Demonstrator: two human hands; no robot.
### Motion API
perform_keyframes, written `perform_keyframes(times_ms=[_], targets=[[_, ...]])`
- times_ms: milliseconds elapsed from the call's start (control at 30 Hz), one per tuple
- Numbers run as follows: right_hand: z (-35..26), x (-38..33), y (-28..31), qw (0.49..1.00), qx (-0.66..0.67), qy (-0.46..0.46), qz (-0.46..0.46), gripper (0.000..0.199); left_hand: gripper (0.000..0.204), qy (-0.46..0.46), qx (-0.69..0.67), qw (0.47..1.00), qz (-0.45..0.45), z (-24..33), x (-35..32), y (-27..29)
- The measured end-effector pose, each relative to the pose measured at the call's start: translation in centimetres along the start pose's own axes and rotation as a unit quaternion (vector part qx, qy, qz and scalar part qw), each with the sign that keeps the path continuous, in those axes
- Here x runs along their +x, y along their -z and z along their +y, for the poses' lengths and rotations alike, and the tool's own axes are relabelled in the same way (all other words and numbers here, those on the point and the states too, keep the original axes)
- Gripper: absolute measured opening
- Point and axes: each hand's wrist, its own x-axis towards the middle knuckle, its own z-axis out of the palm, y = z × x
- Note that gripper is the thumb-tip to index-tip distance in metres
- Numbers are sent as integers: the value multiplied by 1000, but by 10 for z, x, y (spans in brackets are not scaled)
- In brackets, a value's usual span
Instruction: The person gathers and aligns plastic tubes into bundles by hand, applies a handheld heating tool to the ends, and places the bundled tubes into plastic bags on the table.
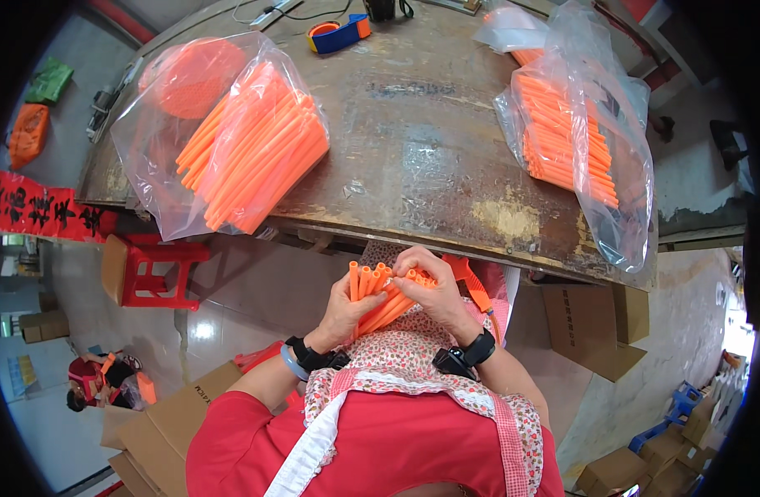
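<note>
A bundle of thin orange plastic tubes (pixel 388 311) rests over my lap, in front of the table's near edge. My left hand (pixel 344 308) is closed round the left side of the bundle, thumb across the tubes; a few tube ends stick up beside it. On the other side, my right hand (pixel 434 290) has its fingers curled over the upper right ends of the tubes, thumb and fingertips close together. Both wrists wear black straps. On the table lie a clear bag (pixel 135 141) with many orange tubes (pixel 251 157) at left and another clear bag (pixel 633 190) of orange tubes at right.
The worn wooden table (pixel 430 108) spans the view ahead. A blue and orange tape dispenser (pixel 340 35) sits at its back. A red stool (pixel 156 269) stands left, cardboard boxes (pixel 583 327) stand right, and an open carton (pixel 169 422) lies lower left. Another person (pixel 106 379) is farther left.
</note>
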Motion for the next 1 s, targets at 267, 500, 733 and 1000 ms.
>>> perform_keyframes(times_ms=[267, 500, 733, 1000], targets=[[2, -2, -17, 993, 59, 47, 88, 21, 27, 17, -1, 999, 41, -3, 2, 1], [-4, 7, -17, 991, 61, -58, 106, 27, 30, 20, -22, 997, 67, 1, 0, -3], [-8, 14, -7, 989, 72, -121, 48, 15, 29, 7, -18, 998, 67, 4, -1, -5], [-4, 16, -6, 987, 96, -126, 30, 13, 30, -17, 6, 996, 82, -4, -2, -4]])
